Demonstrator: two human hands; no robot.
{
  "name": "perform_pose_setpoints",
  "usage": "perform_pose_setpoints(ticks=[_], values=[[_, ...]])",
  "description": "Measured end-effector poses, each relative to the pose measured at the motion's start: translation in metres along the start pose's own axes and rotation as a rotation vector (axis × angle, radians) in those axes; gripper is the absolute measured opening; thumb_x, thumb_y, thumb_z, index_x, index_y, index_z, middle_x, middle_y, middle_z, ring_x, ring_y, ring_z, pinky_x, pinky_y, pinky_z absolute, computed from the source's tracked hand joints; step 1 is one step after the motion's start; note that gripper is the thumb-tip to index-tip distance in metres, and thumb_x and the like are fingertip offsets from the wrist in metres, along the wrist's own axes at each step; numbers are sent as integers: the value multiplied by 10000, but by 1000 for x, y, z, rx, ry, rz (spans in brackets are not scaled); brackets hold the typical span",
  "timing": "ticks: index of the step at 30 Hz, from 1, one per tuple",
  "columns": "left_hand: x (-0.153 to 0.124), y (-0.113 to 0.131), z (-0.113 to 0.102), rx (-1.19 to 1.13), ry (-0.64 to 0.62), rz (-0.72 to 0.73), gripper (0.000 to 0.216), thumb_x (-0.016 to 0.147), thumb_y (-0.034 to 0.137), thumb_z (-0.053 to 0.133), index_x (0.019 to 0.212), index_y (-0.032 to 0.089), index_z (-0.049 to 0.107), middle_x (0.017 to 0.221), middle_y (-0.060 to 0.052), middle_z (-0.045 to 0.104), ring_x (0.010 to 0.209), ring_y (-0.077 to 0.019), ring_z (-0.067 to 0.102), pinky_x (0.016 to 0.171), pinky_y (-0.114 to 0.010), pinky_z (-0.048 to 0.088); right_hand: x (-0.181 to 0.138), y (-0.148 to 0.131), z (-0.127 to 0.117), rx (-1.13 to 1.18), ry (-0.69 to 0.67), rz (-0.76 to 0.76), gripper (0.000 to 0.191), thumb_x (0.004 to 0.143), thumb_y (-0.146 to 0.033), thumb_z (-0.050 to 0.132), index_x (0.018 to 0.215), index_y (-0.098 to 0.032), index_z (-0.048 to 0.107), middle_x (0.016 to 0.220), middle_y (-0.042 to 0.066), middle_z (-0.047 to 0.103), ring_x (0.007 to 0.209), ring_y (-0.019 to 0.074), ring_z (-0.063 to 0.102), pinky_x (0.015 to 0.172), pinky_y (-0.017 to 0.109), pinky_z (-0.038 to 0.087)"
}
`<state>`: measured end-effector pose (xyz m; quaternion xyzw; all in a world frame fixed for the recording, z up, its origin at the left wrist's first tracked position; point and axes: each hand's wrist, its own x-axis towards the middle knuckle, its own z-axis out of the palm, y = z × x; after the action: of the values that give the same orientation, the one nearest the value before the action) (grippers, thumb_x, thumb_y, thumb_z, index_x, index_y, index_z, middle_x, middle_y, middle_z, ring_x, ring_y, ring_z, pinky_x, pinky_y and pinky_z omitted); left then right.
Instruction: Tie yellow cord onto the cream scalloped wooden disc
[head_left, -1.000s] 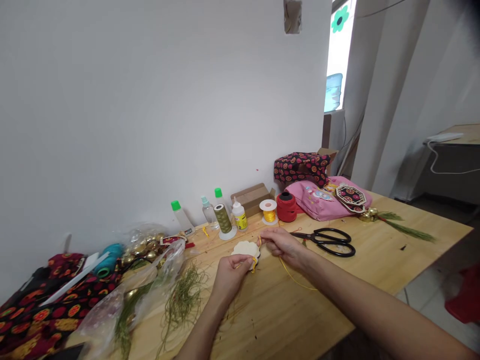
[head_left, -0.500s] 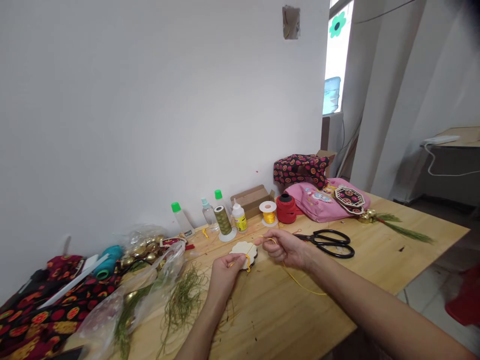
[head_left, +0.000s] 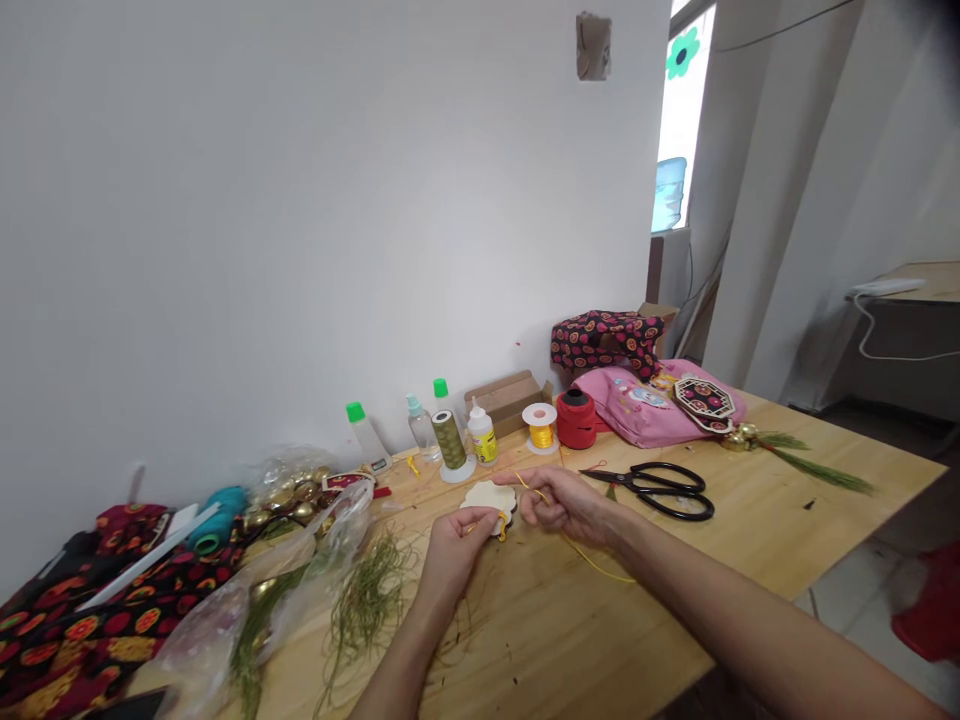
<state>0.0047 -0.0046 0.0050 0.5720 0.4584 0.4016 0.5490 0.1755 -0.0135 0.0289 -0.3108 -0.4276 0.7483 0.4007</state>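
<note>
My left hand [head_left: 459, 545] is closed, thumb and fingers pinching a pale wooden disc with a scalloped edge [head_left: 486, 494] by its near side. A yellow knot or loop of cord shows at the thumb tip. In my right hand [head_left: 568, 508], bent fingers grip the yellow cord [head_left: 600, 567], which crosses the fingers and trails to the right under the forearm. The right index finger reaches out to the disc's upper right edge. Just right of that hand lie black-handled scissors [head_left: 667, 490] on the wooden table [head_left: 585, 640].
Behind the hands stand an olive thread cone [head_left: 448, 440], a glue bottle [head_left: 482, 435], a yellow cord spool [head_left: 541, 430] and a red thread cone [head_left: 576, 420]. Loose green threads [head_left: 367, 590] lie left. A pink bag [head_left: 626, 405] rests at the back right.
My right hand has come closer to the disc, its index finger now extended to the disc's edge. The cord between the hands has gone slacker. The camera has shifted slightly.
</note>
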Motion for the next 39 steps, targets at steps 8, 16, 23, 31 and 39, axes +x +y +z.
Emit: perform_pose_setpoints(ticks=[8, 16, 23, 31, 39], values=[[1, -1, -2, 20, 20, 22, 288, 566, 342, 622, 722, 103, 668, 667, -78, 679, 592, -169, 576, 573, -247, 410, 4, 4, 1, -8, 200, -109, 404, 639, -152, 354, 1025, -138, 476, 380, -107, 304, 299, 20, 134, 331, 156, 48], [0, 2, 0, 62, 18, 51, 228, 596, 323, 600, 681, 121, 665, 657, -48, 674, 579, -153, 563, 577, -231, 400, -7, -1, 6, -83, -71, -28, 499, 703, -176, 375, 1196, -210, 311, 456, -73, 476, 304, 25, 144, 329, 157, 69], [-4, 9, 2, 28, -121, 57, 184, 623, 258, 564, 664, 107, 660, 447, 8, 577, 441, -99, 473, 454, -186, 329, -2, 23, 23, -579, -177, -180, 517, 782, -292, 403, 1252, -182, 218, 517, -31, 558, 373, 41, 391, 423, 151, 261], [-4, 11, 2, 28, -96, 30, 195, 611, 289, 584, 638, 103, 635, 407, 40, 492, 357, -41, 332, 376, -164, 209, 6, 24, 17, -985, 69, -208, 330, 795, -309, 333, 976, -136, 548, 492, -11, 570, 395, 73, 431, 396, 160, 248], [-3, 9, 3, -18, -9, 12, 224, 589, 304, 607, 677, 99, 626, 564, -26, 611, 362, -36, 369, 370, -161, 225, 0, 15, 17, -1410, 330, -415, 215, 739, -273, 441, 756, -226, 649, 591, -13, 596, 508, 88, 459, 449, 186, 246]])
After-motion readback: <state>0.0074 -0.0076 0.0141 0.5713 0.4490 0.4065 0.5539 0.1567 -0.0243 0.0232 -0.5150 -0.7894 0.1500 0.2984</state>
